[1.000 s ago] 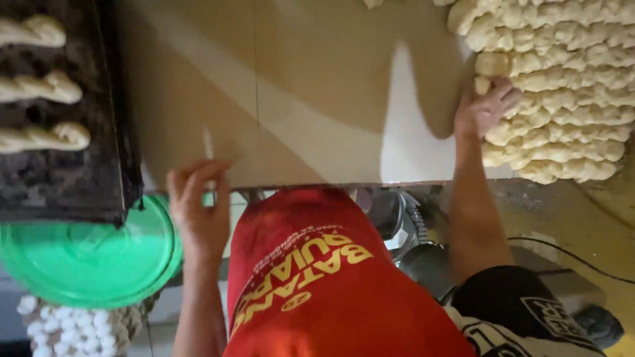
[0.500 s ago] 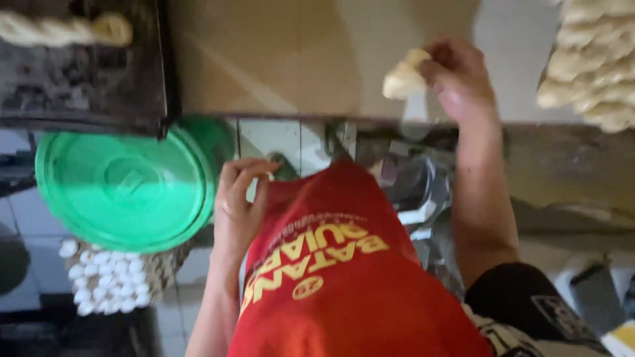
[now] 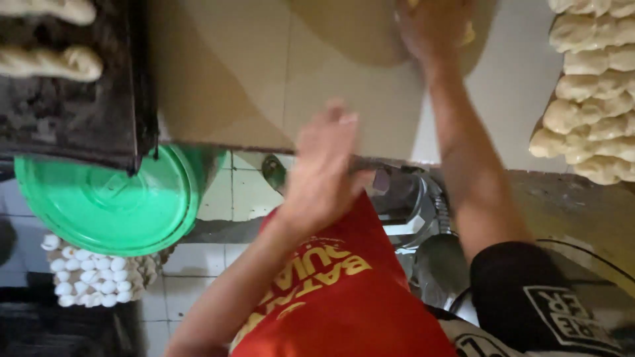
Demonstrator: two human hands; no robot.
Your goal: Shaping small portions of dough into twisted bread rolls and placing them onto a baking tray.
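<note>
Two bare hands at work over a pale tiled worktop (image 3: 264, 73). Right hand (image 3: 433, 30) at the far edge of view, fingers curled around a yellowish piece of dough (image 3: 468, 34), mostly hidden under the palm and blurred; clamped on it, pressed down on the worktop near the top middle. Left hand (image 3: 324, 172) blurred, fingers spread apart and holding nothing, hovering over the near edge of the worktop, just above a red garment (image 3: 344, 297) with yellow lettering.

Heaped at the far right, twisted raw dough pieces (image 3: 589, 92), spilling close to the right edge of the worktop, well apart from the right hand, with a bare strip of pale surface between. Far left, a dark baking tray (image 3: 73, 119) bearing two dough twists (image 3: 49, 63), its right rim standing just beside the open tile. Between tray and right forearm, a broad stretch of bare worktop, shadowed at the middle.

Below the near edge, on the left, a round green lid (image 3: 112, 205), partly tucked under the tray's corner. Under the lid, a cluster of white eggs (image 3: 92, 277) in a carton. Near the middle, grey metal parts (image 3: 410, 205) beneath the worktop's edge, too blurred to name.
</note>
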